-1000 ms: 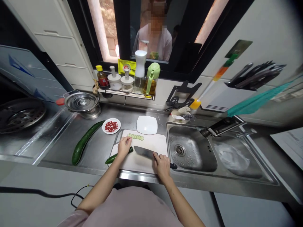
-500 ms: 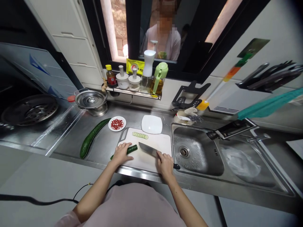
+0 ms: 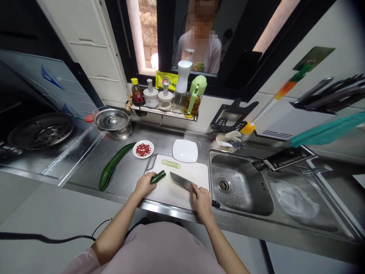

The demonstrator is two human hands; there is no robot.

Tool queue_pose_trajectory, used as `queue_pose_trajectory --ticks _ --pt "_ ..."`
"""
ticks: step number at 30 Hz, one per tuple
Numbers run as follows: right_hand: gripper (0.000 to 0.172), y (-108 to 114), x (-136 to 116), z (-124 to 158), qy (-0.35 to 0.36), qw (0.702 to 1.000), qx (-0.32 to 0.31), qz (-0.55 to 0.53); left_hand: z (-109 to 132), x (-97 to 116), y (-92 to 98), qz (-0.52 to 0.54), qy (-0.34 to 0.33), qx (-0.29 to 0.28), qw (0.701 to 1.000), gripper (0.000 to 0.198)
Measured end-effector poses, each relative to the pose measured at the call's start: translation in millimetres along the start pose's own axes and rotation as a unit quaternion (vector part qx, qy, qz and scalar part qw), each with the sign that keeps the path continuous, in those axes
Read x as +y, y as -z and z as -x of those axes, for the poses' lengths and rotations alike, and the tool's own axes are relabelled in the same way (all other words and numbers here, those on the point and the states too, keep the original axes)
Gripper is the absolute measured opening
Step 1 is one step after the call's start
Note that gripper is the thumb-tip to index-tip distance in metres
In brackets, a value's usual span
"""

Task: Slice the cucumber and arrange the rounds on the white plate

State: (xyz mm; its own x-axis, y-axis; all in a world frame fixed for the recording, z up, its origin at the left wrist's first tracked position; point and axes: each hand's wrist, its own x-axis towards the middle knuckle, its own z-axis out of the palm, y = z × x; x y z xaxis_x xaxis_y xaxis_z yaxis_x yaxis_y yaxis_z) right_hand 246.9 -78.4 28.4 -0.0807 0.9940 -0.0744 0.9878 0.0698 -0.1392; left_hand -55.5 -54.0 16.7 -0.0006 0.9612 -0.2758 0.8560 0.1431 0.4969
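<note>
My left hand (image 3: 145, 185) is closed around a dark green cucumber (image 3: 158, 176), whose cut end points up and right over the white cutting board (image 3: 168, 196). In my right hand (image 3: 202, 198) is a kitchen knife (image 3: 181, 180), gripped where blade meets black handle, its tip toward the cucumber but apart from it. A short row of thin cucumber slices (image 3: 171, 164) lies along the board's far side. Just beyond the board stands a white square plate (image 3: 185, 150). A small white plate (image 3: 143, 149) holds chopped red pieces. Left of it rests a whole cucumber (image 3: 114, 166).
To the right is a steel sink (image 3: 242, 190) under a black faucet (image 3: 285, 160). A lidded steel pot (image 3: 114, 123) stands at back left, beside the stove (image 3: 40, 131). Seasoning jars (image 3: 165, 101) and an oil bottle (image 3: 195, 95) line a rack (image 3: 159, 114) below the window.
My left hand has closed around the cucumber and tilted its cut end up and away. The knife stays in my right hand, almost unmoved. The whole view has shifted slightly.
</note>
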Motion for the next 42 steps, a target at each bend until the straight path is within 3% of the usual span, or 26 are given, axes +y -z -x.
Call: queue_pose_trajectory --ticks 8,12,16,25,35,42 --pt "0.042 -3 1 -2 0.003 1.0 0.003 0.006 -56 -2 19.5 0.06 0.127 0.092 0.986 0.051" --pt "0.043 -3 -2 -3 0.005 1.0 0.006 0.001 -86 5 26.4 0.056 0.173 0.111 0.977 0.052" --pt "0.043 -1 -3 -4 0.002 1.0 0.004 0.004 -101 8 26.6 0.035 0.192 0.112 0.974 0.052" --pt "0.041 -5 1 -5 -0.02 1.0 0.0 0.01 -105 7 23.1 0.001 0.175 0.11 0.978 0.05" --pt "0.041 -3 -8 -5 -0.022 1.0 -0.01 0.012 -92 5 18.0 -0.004 0.157 0.126 0.979 0.056" --pt "0.041 -4 -7 3 -0.004 1.0 -0.002 0.021 -83 27 18.0 -0.046 0.078 0.201 0.975 0.043"
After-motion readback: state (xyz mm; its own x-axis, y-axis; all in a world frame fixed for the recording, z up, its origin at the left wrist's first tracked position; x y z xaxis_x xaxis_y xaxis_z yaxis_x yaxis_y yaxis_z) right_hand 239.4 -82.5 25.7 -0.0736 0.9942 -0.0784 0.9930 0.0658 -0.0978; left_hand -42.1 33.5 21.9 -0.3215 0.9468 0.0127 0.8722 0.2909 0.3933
